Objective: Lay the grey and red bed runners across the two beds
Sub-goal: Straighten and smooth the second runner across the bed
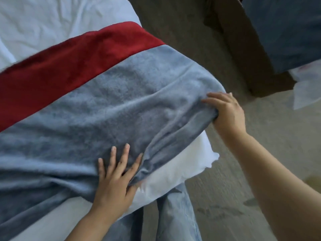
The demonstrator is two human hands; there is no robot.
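A fleecy runner lies across the white bed (43, 20), with a red band (66, 61) on its far side and a wide grey part (97, 108) nearer me. My left hand (115, 174) presses flat on the grey cloth near its wrinkled near edge, fingers spread. My right hand (227, 112) grips the grey runner's end where it drops over the bed's side, thumb under the fold. A second bed (307, 91) with a dark grey cover (284, 32) shows at the top right.
Beige carpet (260, 171) fills the aisle between the two beds. A brown wooden bed base (243, 49) stands at the upper right. My blue jeans (175, 214) are against the bed's near edge.
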